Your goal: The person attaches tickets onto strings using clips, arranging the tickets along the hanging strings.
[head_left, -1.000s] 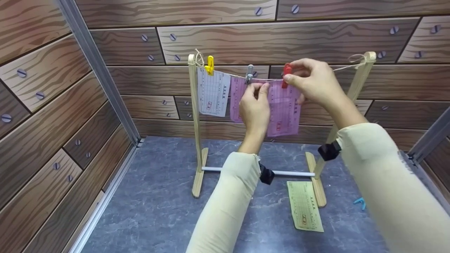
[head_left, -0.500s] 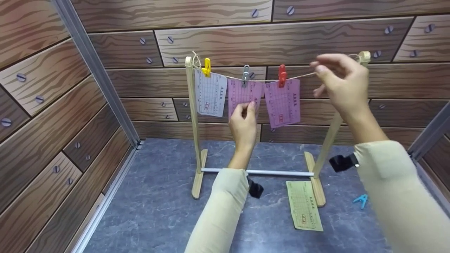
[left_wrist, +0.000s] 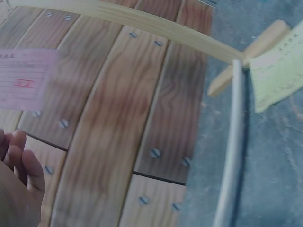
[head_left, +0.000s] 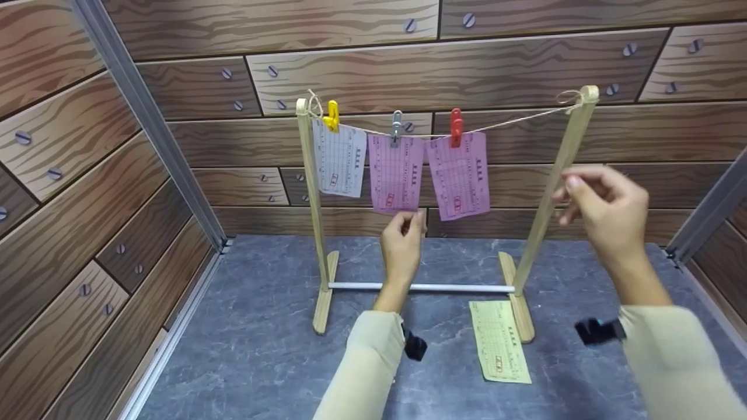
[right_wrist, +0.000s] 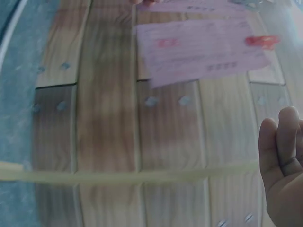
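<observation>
A pink slip hangs under a grey clothespin in the middle of the string. To its right, a red clothespin holds a second pink slip, slightly tilted. At the left end, a yellow clothespin holds a white slip. My left hand is just below the middle slip, fingers loosely bent and holding nothing; in the left wrist view its fingers are apart from the paper. Beside the right post, my right hand is in the air, nothing in its loosely bent fingers.
The string runs between two wooden posts joined low down by a white rod. A yellow-green slip lies on the grey tabletop by the stand's right foot. Wood-patterned panels stand behind.
My right hand has let go of the red clothespin and moved right and down. My left hand has dropped from the string to the middle slip's lower edge. The blue clothespin is hidden now.
</observation>
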Tool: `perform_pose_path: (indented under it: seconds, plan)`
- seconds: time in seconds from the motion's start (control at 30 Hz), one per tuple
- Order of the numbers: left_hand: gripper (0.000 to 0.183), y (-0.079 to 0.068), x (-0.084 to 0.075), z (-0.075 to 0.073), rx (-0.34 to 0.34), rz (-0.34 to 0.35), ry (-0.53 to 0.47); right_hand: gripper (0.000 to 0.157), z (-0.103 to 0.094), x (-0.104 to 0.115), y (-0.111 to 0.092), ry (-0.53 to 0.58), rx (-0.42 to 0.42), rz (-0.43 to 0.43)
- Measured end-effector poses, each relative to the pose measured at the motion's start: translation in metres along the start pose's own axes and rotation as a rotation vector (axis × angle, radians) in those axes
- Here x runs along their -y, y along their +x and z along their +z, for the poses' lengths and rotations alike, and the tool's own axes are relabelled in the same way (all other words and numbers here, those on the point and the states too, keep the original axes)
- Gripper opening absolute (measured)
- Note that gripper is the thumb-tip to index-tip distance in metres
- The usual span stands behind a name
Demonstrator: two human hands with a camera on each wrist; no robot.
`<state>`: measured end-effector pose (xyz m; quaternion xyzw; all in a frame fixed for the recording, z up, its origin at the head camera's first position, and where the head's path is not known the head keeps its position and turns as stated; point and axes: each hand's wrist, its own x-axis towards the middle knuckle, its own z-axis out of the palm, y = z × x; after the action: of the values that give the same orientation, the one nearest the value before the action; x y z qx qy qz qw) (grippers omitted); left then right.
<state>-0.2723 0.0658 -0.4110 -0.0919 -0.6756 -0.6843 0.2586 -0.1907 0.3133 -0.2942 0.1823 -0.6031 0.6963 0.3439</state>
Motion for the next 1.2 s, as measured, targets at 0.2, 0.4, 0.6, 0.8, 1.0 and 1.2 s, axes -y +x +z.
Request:
perform_pose_path:
  seconds: [0.2, 0.4, 0.6, 0.8, 1.0, 1.2]
  plan:
    - [0.016, -0.019, 0.025, -0.003, 0.028, -0.031, 0.02, 0.011, -0.035, -0.023, -0.031, -0.009, -0.095, 0.093]
    - [0.012, -0.051, 0.057, -0.003, 0.06, -0.124, 0.061, 0.009, -0.076, -0.051, -0.067, -0.132, -0.267, 0.251]
    - [0.007, -0.08, 0.085, 0.01, 0.085, -0.201, 0.068, 0.009, -0.114, -0.085, -0.104, -0.478, -0.388, 0.49]
    - [0.004, -0.104, 0.106, 0.029, 0.127, -0.26, 0.119, 0.019, -0.136, -0.119, -0.143, -0.895, -0.382, 0.647]
    - [0.004, -0.122, 0.118, 0.042, 0.191, -0.27, 0.247, 0.032, -0.153, -0.141, -0.171, -1.006, -0.444, 0.787]
    - [0.006, -0.126, 0.122, 0.049, 0.273, -0.202, 0.353, 0.048, -0.157, -0.154, -0.184, -1.015, -0.373, 0.875]
